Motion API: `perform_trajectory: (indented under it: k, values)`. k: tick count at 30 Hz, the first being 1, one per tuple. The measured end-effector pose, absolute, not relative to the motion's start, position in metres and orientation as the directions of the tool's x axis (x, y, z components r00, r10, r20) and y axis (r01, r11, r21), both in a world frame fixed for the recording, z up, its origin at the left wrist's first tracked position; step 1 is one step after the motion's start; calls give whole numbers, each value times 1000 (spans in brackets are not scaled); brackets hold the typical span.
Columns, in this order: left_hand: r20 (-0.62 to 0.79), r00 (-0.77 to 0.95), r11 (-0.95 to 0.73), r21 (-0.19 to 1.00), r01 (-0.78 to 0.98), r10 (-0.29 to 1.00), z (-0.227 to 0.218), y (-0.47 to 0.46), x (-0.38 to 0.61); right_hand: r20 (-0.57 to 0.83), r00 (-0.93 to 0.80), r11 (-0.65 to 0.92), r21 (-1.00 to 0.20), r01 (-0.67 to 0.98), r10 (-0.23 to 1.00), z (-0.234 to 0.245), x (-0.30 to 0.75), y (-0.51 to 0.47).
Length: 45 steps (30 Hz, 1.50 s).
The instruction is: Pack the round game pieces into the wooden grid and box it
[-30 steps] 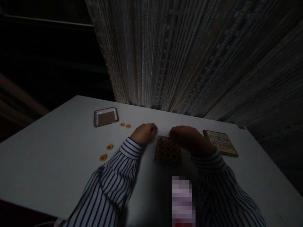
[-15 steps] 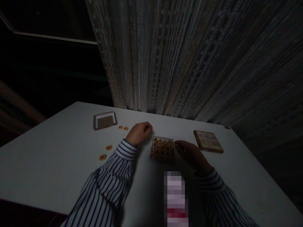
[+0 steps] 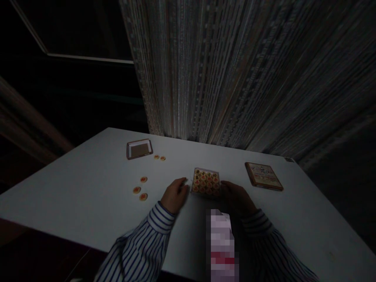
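Note:
A clear box (image 3: 205, 192) packed with rows of round Chinese chess pieces (image 3: 203, 177), marked in red and dark characters, sits between my hands on the white table. My left hand (image 3: 175, 194) is just off the box's left side, thumb and fingers apart with nothing seen between them. On the other side, my right hand (image 3: 238, 197) rests with its fingertips at the box's right edge; shadow hides its thumb. To the left of my left hand lie three loose chess pieces (image 3: 136, 190), with two more pieces (image 3: 156, 156) farther back.
An open shallow tray (image 3: 128, 151) stands at the back left of the table (image 3: 96, 188). A flat box with a printed picture (image 3: 263, 176) lies to the right. A string curtain (image 3: 205, 78) hangs along the table's far edge. The room is dim.
My left hand has drawn back toward me, to beside the box's left side. My right hand has come closer to the box. A third loose piece shows beside my left sleeve. The view has shifted slightly.

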<state>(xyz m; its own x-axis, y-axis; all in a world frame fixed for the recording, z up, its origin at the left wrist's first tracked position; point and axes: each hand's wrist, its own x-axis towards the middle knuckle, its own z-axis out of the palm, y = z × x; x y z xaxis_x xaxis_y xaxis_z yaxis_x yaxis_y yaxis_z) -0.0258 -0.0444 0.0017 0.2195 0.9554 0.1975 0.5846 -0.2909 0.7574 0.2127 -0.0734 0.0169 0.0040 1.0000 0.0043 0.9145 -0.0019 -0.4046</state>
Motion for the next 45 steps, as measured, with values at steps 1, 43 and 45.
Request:
perform_trajectory:
  k: [1, 43, 45]
  values:
    - [198, 208, -284, 769, 572, 958, -2, -47, -25, -3, 4, -5, -411, 912, 1000, 16, 212, -73]
    - [218, 166, -273, 810, 518, 962, -11, -63, -18, -28, 33, -43, -530, 847, 999, 15, 206, -74]
    - [220, 163, -274, 803, 529, 962, -11, -63, -18, -16, 59, -58, -537, 842, 998, 14, 207, -74]
